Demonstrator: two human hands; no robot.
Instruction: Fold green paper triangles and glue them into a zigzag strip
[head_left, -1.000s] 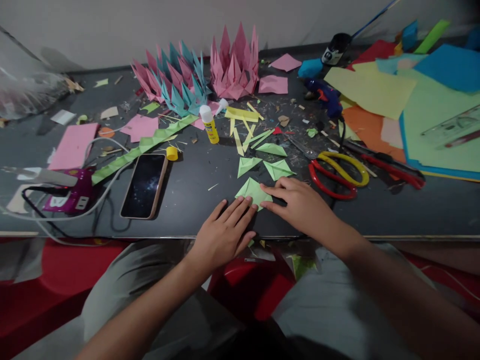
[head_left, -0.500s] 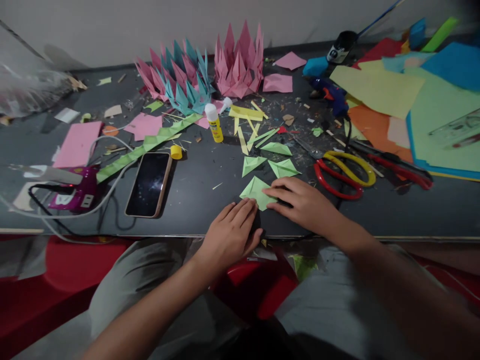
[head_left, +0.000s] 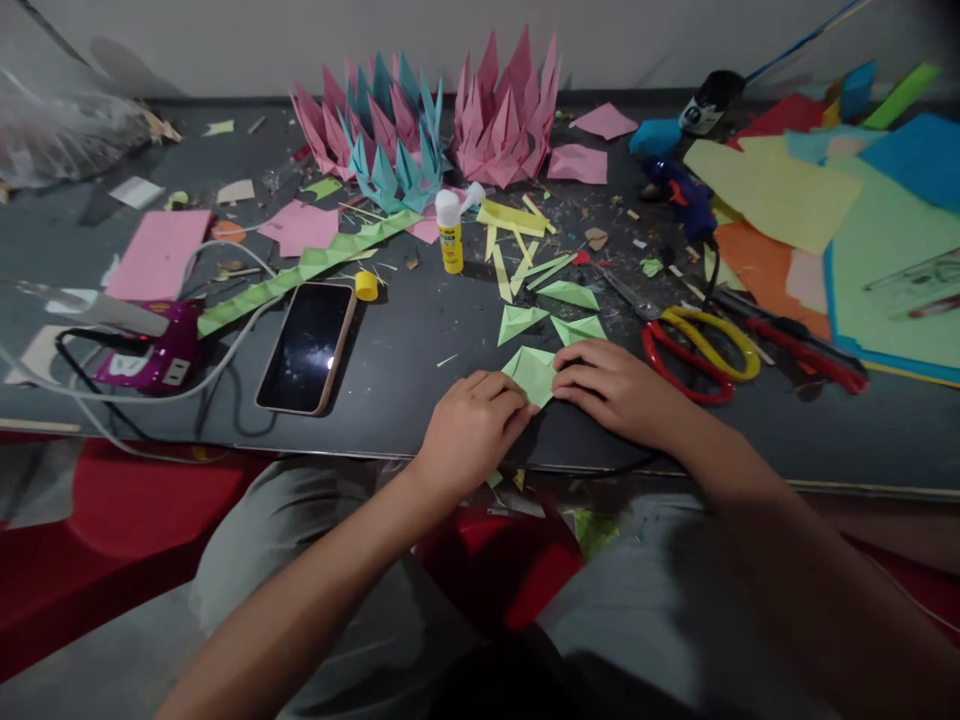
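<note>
A light green folded paper [head_left: 534,374] lies on the dark table between my hands. My left hand [head_left: 474,428] has its fingers curled, pinching the paper's lower left edge with the thumb. My right hand [head_left: 611,388] is closed on its right edge, fingertips drawn together there; the thumb is mostly hidden. Just beyond are more folded green pieces: one on the left [head_left: 520,323], one on the right [head_left: 579,330] and a narrower one [head_left: 568,294] behind them.
Scissors [head_left: 701,350] with red and yellow handles lie to the right, beside a red-handled tool [head_left: 810,350]. A glue stick [head_left: 450,235] stands uncapped, its yellow cap [head_left: 366,286] near a phone [head_left: 307,348]. Paper lotus shapes [head_left: 504,130] stand behind. Cables run from a purple power strip [head_left: 154,345].
My left fingers, laid flatter before, are now curled at the paper's lower edge. My right hand stays at its right side. The whole view has shifted slightly.
</note>
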